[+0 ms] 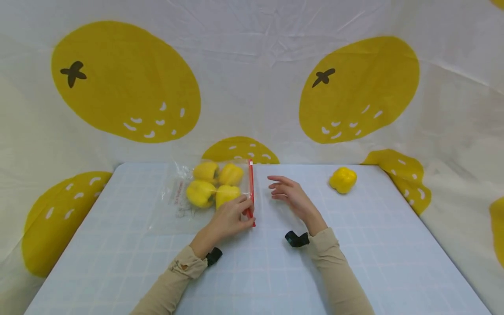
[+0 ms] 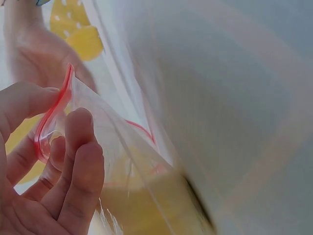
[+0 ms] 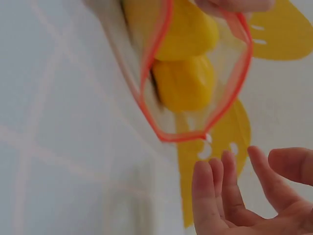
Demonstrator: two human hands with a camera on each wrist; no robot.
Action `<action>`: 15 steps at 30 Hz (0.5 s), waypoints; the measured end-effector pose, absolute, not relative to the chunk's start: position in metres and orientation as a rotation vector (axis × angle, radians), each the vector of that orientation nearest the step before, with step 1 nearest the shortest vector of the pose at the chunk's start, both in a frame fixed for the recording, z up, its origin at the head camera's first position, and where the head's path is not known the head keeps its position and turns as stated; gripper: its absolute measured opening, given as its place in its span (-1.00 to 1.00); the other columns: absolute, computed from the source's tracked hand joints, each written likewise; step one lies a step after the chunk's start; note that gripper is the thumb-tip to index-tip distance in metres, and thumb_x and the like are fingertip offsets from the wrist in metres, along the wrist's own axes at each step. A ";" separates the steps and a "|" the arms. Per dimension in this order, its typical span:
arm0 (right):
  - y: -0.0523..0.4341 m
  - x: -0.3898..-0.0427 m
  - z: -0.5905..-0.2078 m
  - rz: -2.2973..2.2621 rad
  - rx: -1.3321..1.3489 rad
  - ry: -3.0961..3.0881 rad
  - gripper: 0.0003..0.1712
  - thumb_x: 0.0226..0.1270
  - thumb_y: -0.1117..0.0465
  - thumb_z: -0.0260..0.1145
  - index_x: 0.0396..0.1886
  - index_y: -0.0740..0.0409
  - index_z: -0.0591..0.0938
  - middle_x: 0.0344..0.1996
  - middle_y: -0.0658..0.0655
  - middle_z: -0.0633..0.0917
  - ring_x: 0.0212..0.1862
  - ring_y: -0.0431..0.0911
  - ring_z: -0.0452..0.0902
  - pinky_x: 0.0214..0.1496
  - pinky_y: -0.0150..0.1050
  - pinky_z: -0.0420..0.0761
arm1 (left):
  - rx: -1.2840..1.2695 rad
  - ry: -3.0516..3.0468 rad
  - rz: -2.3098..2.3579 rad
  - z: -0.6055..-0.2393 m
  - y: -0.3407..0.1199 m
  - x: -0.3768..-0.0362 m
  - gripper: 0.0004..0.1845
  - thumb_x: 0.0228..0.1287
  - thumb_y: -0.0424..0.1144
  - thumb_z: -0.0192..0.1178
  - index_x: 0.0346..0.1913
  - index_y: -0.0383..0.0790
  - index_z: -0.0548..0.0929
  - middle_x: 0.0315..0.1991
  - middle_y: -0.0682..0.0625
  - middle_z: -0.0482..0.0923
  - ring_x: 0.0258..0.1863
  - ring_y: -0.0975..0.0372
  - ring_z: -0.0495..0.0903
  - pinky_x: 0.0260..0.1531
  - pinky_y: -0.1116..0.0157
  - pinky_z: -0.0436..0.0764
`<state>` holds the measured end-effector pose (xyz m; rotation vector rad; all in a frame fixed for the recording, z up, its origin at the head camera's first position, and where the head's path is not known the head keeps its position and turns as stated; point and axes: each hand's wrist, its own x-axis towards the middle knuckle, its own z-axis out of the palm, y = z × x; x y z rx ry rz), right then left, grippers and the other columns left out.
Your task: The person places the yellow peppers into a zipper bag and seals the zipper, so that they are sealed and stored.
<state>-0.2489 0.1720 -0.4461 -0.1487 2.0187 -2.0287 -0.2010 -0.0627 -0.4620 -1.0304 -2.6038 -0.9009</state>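
1. Left hand point(image 1: 232, 216): pinching the red zip strip point(image 1: 250, 192) of the clear zip bag point(image 1: 189, 192), mouth held open.
2. Right hand point(image 1: 289, 194): fingers relaxed, empty, just beside the bag mouth.
3. Already bagged: four yellow bell peppers point(image 1: 214, 186) (lying on the worktop point(image 1: 354, 253)).
4. Left out: one loose pepper point(image 1: 343, 180), well apart, right.

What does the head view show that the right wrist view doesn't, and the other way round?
Only the head view shows the loose pepper on the table, all four peppers in the bag, and the left hand pinching the red zip strip.
Only the right wrist view looks into the bag's open mouth.
Both show bagged peppers and the right hand, fingers relaxed, holding nothing beside the bag.
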 end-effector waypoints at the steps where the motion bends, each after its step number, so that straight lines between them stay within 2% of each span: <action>1: 0.180 -0.251 -0.441 -2.053 -0.139 2.044 -0.53 0.55 0.31 -0.02 0.39 0.27 0.41 0.19 0.44 0.46 0.14 0.29 0.42 0.23 -0.07 0.50 | -1.034 -2.601 -0.907 -0.462 -0.063 -0.202 -0.77 0.09 -0.28 0.45 -0.39 -0.09 0.54 -0.42 0.14 0.39 -0.43 0.31 0.45 -0.42 0.43 0.49; 5: 0.216 -0.255 -0.417 -2.271 -0.043 2.086 -0.58 0.57 0.30 -0.01 0.34 0.30 0.43 0.11 0.25 0.52 0.08 0.12 0.49 0.17 -0.23 0.53 | -1.033 -2.575 -0.917 -0.464 -0.063 -0.203 -0.77 0.09 -0.28 0.45 -0.39 -0.10 0.54 -0.42 0.13 0.39 -0.44 0.30 0.45 -0.45 0.44 0.47; 10: 0.261 -0.253 -0.401 -2.828 0.189 1.906 -0.67 0.54 0.35 0.04 0.21 0.31 0.46 0.02 0.14 0.53 -0.02 -0.02 0.48 0.20 -0.27 0.50 | -1.018 -2.545 -0.947 -0.465 -0.063 -0.203 -0.78 0.10 -0.28 0.44 -0.39 -0.09 0.54 -0.42 0.14 0.40 -0.46 0.27 0.48 -0.48 0.46 0.45; 12: 0.278 -0.252 -0.399 -3.018 0.342 1.830 -0.69 0.52 0.37 0.06 0.18 0.28 0.47 0.03 0.12 0.52 -0.02 -0.04 0.44 0.21 -0.29 0.46 | -1.021 -2.535 -0.958 -0.465 -0.064 -0.203 -0.78 0.09 -0.28 0.45 -0.39 -0.10 0.54 -0.41 0.13 0.41 -0.47 0.26 0.48 -0.49 0.46 0.45; 15: 0.304 -0.252 -0.400 -3.125 0.584 1.809 -0.66 0.52 0.33 0.07 0.23 0.15 0.44 0.12 0.05 0.43 0.09 -0.12 0.34 0.27 -0.33 0.33 | -1.033 -2.518 -0.956 -0.464 -0.064 -0.204 -0.77 0.09 -0.28 0.45 -0.39 -0.10 0.54 -0.41 0.13 0.41 -0.49 0.29 0.47 -0.50 0.47 0.45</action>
